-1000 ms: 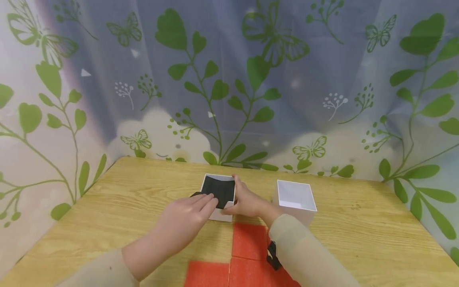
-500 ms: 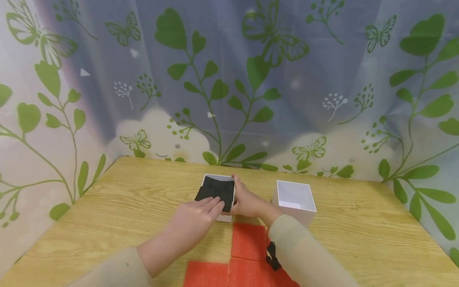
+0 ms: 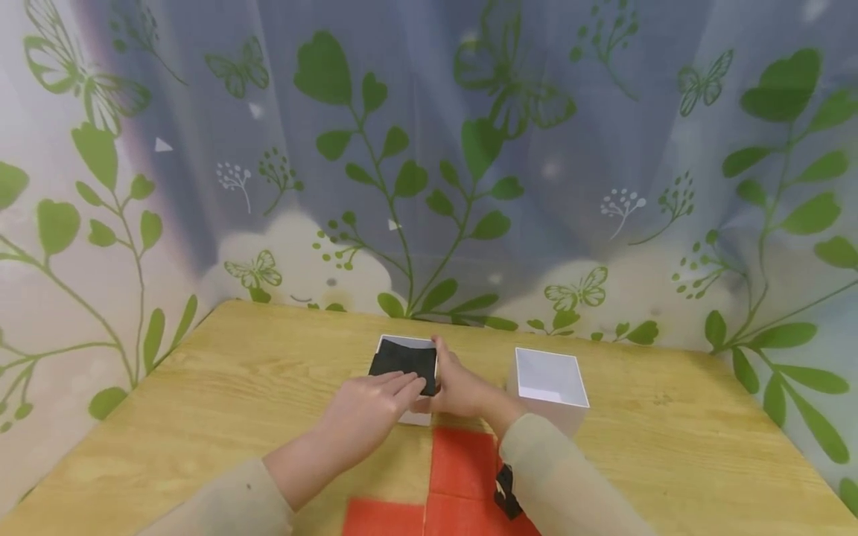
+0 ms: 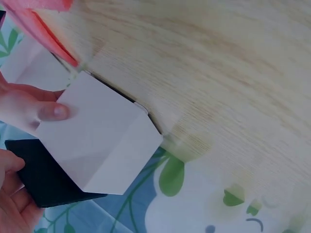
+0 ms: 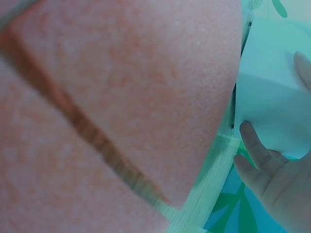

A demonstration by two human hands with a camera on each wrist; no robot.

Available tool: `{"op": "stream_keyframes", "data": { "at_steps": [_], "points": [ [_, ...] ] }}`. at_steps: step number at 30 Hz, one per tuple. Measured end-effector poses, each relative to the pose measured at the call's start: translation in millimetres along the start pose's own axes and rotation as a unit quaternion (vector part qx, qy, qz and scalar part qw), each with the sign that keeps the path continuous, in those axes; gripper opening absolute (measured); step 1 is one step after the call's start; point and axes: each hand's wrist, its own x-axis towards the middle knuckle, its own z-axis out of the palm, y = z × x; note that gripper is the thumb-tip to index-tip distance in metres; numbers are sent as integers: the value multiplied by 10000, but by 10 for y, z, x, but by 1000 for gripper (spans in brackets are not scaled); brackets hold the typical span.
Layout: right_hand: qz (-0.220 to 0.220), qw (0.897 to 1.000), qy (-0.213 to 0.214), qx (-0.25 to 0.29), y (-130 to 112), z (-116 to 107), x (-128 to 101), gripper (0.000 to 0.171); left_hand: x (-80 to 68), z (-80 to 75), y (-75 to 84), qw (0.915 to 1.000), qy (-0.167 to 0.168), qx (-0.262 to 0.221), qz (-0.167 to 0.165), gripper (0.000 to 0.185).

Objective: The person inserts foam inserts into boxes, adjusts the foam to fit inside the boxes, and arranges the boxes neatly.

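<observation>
The left hand pinches the black piece over the box's mouth while the right hand grips that box, so fitting seems in hand, and the next move calls for gentle, level pressing.

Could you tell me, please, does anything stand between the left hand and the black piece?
Nothing visible does: the left hand holds the black piece directly, at the opening of the white box. The right hand is close by, holding the box, but does not come between them.
</observation>
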Motion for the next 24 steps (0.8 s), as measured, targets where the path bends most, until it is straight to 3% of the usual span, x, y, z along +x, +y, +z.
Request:
{"op": "stream_keyframes", "data": {
  "at_steps": [2, 5, 9, 11, 14, 24],
  "points": [
    [-44, 10000, -25, -56, 16, 17, -6, 109, -11, 13, -7, 9998, -158, 30, -141, 30],
    [-184, 9998, 11, -7, 39, 35, -21, 109, -39, 11, -8, 9956, -645, 88, -671, 40],
    [-341, 9993, 130, 11, 66, 62, -32, 109, -95, -33, -18, 9760, -1454, 140, -1618, 58],
    [-382, 9992, 132, -4, 75, 74, -29, 110, -118, -61, -28, 9661, -1739, 146, -1904, 59],
    [-459, 9988, 157, -65, 82, 79, -12, 110, -137, -91, -45, 9611, -1893, 58, -2012, 57],
    [-401, 9990, 175, 56, 46, 31, -1, 107, -100, -92, -63, 9614, -1952, -133, -1932, 50]
  ]
}}
